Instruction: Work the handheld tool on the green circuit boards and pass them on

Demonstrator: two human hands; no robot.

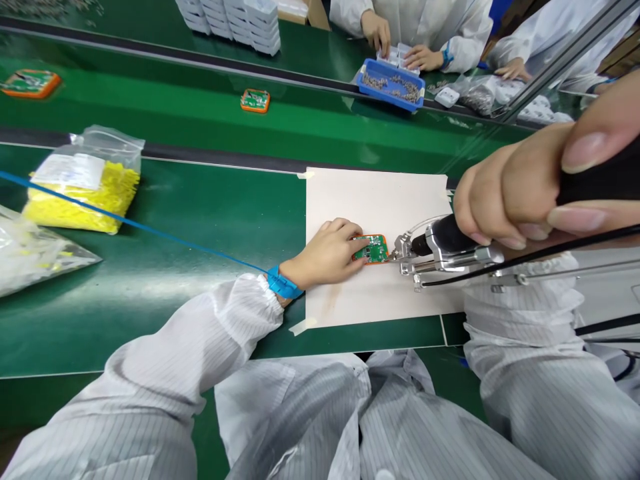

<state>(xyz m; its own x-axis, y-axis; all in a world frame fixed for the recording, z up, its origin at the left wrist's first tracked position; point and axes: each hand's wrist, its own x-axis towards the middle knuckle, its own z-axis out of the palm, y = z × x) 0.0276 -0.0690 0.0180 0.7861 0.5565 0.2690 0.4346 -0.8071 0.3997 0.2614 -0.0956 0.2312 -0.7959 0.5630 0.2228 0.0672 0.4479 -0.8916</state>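
Observation:
A green circuit board [376,249] in an orange frame lies on a white sheet [370,200] taped to the green workbench. My left hand [333,253], in a blue wrist strap [284,283], grips the board's left side with thumb and fingers. From the right, my right hand [540,180] is wrapped round the black grip of a soldering iron [445,237] fitted with a metal wire-feed guide. Its tip meets the board's right edge; whether it touches a particular joint is too small to tell.
A zip bag of yellow parts [85,183] and a clear bag [35,253] lie left, crossed by a blue cord [150,230]. Orange-framed boards [255,101] rest on the green conveyor [175,100]. Beyond, co-workers' hands [376,32] are near a blue tray [390,83] and stacked white trays [233,23].

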